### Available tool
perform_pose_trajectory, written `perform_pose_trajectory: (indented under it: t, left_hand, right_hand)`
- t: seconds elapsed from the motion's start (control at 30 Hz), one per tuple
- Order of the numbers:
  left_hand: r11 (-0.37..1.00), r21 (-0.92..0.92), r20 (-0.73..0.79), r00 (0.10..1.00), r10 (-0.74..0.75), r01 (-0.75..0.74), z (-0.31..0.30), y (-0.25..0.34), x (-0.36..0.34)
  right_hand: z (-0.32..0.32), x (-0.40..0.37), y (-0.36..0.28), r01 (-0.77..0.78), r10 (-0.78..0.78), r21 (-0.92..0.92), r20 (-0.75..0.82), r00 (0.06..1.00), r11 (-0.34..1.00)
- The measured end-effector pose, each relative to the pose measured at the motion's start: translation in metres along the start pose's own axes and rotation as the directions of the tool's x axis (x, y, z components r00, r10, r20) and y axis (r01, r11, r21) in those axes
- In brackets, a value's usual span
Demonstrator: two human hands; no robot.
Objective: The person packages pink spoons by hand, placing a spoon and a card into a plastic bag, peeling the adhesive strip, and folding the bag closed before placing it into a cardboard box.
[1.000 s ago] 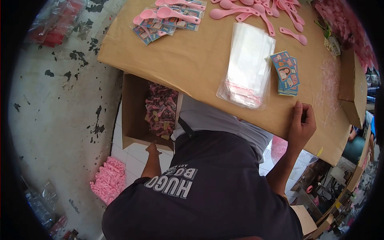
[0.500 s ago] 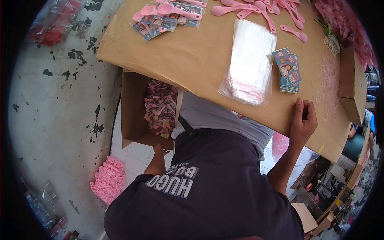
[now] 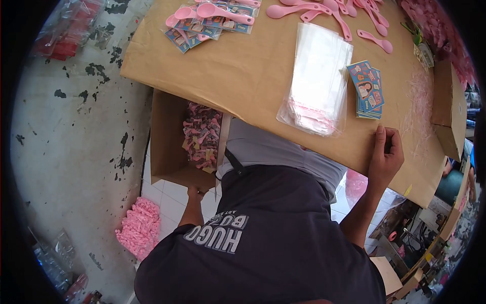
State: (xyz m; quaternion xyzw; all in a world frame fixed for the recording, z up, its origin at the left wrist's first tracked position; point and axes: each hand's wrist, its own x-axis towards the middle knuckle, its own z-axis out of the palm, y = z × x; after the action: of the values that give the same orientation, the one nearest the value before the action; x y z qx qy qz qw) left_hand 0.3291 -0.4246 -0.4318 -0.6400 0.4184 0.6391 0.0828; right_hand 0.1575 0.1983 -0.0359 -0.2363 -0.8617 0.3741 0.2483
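Under the brown table (image 3: 243, 71) the left hand (image 3: 195, 193) grips the box (image 3: 164, 142) edge, maybe to pull, needing a firm tug; the right hand (image 3: 386, 154) curls over its rim.

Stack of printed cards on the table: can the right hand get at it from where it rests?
Probably yes. The right hand rests at the edge of the table, just short of the card stack, with bare tabletop between.
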Motion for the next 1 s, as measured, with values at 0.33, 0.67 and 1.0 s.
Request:
perform_pose_trajectory:
  t: [0.33,0.67,1.0]
  left_hand:
    - [0.995,0.033,0.086,0.992,0.092,-0.095,0.01,0.051,0.021]
    - [0.991,0.037,0.027,0.992,0.127,-0.128,0.02,0.076,0.053]
    - [0.792,0.449,-0.031,0.879,0.476,-0.413,0.059,0.119,0.094]
  right_hand:
    - [0.001,0.001,0.0,0.012,-0.012,-0.025,-0.008,1.0,1.0]
    - [0.0,0.002,-0.003,-0.004,0.004,-0.005,-0.02,1.0,1.0]
    - [-0.025,0.011,0.003,-0.085,0.075,0.212,0.055,0.996,0.974]
